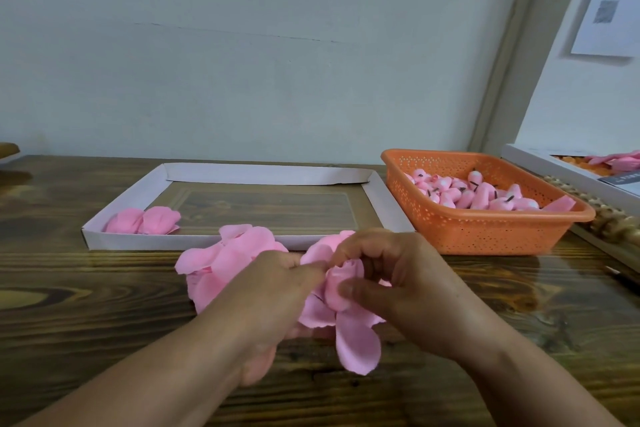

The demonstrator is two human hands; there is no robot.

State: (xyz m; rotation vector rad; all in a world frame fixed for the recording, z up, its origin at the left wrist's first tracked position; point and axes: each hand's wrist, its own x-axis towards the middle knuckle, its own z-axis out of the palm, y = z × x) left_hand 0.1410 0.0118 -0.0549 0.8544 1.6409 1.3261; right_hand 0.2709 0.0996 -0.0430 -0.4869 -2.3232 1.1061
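Pink bud (336, 282) pinched; white tray (138, 241) edge just behind.

On the wooden table (86, 288) a shallow white cardboard tray (263, 173) holds two pink pieces (143, 220) in its near-left corner (touching each other), an orange perforated basket (485, 236) of pink buds (485, 192) stands just beside its right end, and a printed sheet (609, 3) hangs on the right wall.

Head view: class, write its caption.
Left hand and right hand hold pink petals round a bud near an orange basket.
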